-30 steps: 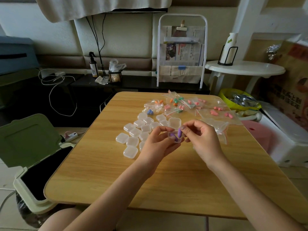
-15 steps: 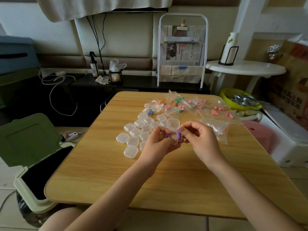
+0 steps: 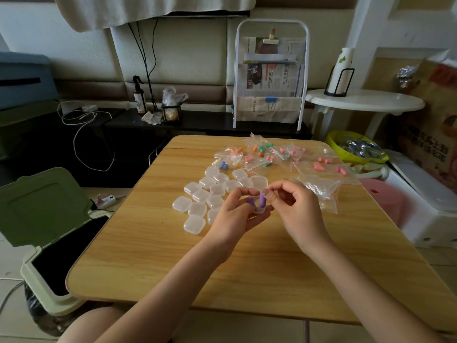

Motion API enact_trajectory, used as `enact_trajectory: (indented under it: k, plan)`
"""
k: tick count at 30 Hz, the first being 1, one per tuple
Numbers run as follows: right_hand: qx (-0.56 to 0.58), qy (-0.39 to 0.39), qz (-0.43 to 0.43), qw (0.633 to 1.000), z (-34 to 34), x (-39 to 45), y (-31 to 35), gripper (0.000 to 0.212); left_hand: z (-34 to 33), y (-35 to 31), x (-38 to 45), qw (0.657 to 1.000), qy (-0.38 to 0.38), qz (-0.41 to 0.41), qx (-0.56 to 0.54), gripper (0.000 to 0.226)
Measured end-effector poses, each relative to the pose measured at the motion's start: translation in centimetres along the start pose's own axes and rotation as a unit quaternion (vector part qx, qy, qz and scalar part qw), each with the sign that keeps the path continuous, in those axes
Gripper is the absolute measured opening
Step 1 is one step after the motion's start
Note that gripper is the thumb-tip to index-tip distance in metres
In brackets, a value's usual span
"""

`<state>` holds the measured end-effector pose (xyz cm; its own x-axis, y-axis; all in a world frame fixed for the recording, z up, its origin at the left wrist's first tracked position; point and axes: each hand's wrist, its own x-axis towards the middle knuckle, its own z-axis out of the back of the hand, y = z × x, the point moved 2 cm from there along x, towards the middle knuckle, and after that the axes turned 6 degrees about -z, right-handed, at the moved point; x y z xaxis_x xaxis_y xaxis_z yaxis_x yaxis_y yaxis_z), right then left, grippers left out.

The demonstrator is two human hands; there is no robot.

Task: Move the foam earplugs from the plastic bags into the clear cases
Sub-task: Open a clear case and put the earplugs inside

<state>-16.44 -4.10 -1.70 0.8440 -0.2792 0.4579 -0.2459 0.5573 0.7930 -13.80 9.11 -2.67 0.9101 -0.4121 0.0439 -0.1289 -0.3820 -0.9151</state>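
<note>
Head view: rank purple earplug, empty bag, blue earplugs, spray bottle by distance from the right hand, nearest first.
From the right hand:
1. Purple earplug, pinched at its fingertips.
2. Empty bag, just right of the hand on the table.
3. Blue earplugs, bagged, far-left of the cases.
4. Spray bottle, on the dark shelf beyond the table.

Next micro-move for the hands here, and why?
Probably push the upright purple earplug down into the clear case, then let go. The right hand pinches it by the top, its lower end at the case, which the left hand holds above the table. A second purple earplug already sits by the left fingers. After that, the lid likely needs shutting.
</note>
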Motion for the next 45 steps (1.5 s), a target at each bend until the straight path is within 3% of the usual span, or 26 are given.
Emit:
enact_trajectory:
  k: [6, 18, 24, 29, 38, 42, 45]
  plan:
    - [-0.080, 0.005, 0.018, 0.997, -0.5, 0.0, -0.4, 0.006, 0.1, 0.1, 0.0, 1.000, 0.007, -0.004, -0.004, 0.023]
    - [-0.118, 0.006, 0.035, 0.992, -0.3, -0.2, 0.0, 0.010, 0.6, 0.2, 0.5, 0.997, -0.041, 0.016, -0.065, 0.017]
    - [-0.052, 0.052, 0.020, 0.997, -0.5, -0.3, -0.1, 0.015, 1.4, 0.4, 0.6, 0.998, -0.033, 0.029, -0.053, 0.014]
    - [0.076, 0.052, -0.059, 0.994, -0.3, -0.1, 0.2, 0.018, 1.5, 0.6, 0.8, 0.996, -0.038, 0.029, -0.076, 0.014]
    - [0.067, 0.060, -0.052, 0.995, -0.3, 0.0, -0.3, 0.011, 1.0, 0.4, 1.1, 0.984, -0.053, 0.078, -0.151, 0.011]
    - [0.033, 0.086, -0.008, 0.996, -0.4, -0.2, -0.2, 0.001, 0.9, 0.1, 0.9, 0.979, -0.037, 0.085, -0.179, 0.010]
    - [-0.086, 0.095, 0.044, 0.991, -0.6, -0.3, -0.5, 0.023, 0.9, 0.1, 0.8, 0.982, -0.025, 0.086, -0.169, 0.015]
